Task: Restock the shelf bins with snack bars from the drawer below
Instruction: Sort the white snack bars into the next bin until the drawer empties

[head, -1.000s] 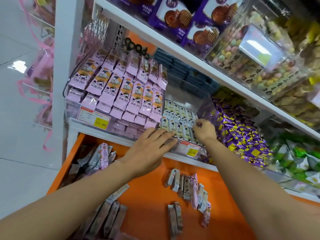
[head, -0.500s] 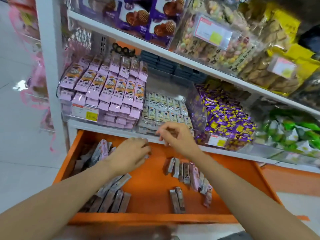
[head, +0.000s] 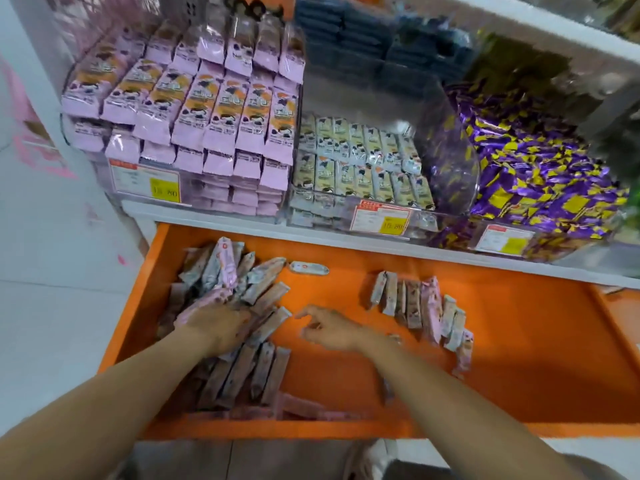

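The orange drawer (head: 519, 341) stands pulled out under the shelf. A heap of pink and grey snack bars (head: 249, 372) fills its left side, and my left hand (head: 214, 323) lies on top of that heap with its fingers blurred. My right hand (head: 329, 329) hovers over the bare drawer floor in the middle, fingers loosely curled, holding nothing. A smaller row of bars (head: 426, 306) sits to its right. One bar (head: 308, 268) lies alone near the drawer's back. Above, a clear bin holds cream-coloured bars (head: 360, 168), and a bin to its left is stacked with pink bars (head: 207, 109).
A bin of purple and yellow candies (head: 536, 168) stands right of the cream bars. Dark blue packs (head: 363, 39) are stacked behind. Price tags (head: 381, 218) hang on the bin fronts. The white shelf edge (head: 242, 220) overhangs the drawer's back. White floor lies to the left.
Both hands have come down from the cream-bar bin into the drawer. My left hand moved onto the left heap of bars, and my right hand dropped to the drawer's middle.
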Demonstrator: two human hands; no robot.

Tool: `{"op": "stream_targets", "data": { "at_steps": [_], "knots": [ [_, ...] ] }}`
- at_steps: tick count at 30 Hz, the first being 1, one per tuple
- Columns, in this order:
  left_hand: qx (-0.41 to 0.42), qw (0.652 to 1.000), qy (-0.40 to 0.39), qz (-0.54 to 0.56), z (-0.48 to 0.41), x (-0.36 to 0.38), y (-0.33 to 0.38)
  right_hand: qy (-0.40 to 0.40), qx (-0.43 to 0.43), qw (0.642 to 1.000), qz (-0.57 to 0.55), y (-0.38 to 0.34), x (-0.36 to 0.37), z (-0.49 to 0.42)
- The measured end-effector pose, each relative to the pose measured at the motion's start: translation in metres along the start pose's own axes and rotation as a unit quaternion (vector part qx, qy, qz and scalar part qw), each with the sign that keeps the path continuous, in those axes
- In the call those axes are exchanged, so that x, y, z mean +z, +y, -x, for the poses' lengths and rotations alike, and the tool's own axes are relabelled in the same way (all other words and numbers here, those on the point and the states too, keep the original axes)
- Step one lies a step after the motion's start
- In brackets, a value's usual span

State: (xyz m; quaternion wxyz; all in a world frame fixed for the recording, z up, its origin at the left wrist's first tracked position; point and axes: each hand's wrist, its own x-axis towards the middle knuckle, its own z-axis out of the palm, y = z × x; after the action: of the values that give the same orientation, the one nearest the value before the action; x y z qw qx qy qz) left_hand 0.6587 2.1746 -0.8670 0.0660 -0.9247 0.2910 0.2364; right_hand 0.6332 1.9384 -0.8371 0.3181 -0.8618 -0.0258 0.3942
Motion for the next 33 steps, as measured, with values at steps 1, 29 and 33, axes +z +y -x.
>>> {"op": "stream_targets", "data": {
  "at_steps": [1,29,33],
  "knots": [
    [-0.013,1.0,-0.006,0.0,-0.008,0.014,-0.005,-0.013,0.003,1.0,0.003,0.003,0.005,-0.014],
    [-0.112,0.993,-0.016,0.015,-0.04,0.013,0.018,0.158,0.046,0.979,-0.121,0.052,0.04,-0.089],
    [-0.135,0.982,-0.046,0.127,-0.04,0.002,0.015,0.16,0.037,0.979,-0.122,0.05,0.032,-0.081]
  ]
}}
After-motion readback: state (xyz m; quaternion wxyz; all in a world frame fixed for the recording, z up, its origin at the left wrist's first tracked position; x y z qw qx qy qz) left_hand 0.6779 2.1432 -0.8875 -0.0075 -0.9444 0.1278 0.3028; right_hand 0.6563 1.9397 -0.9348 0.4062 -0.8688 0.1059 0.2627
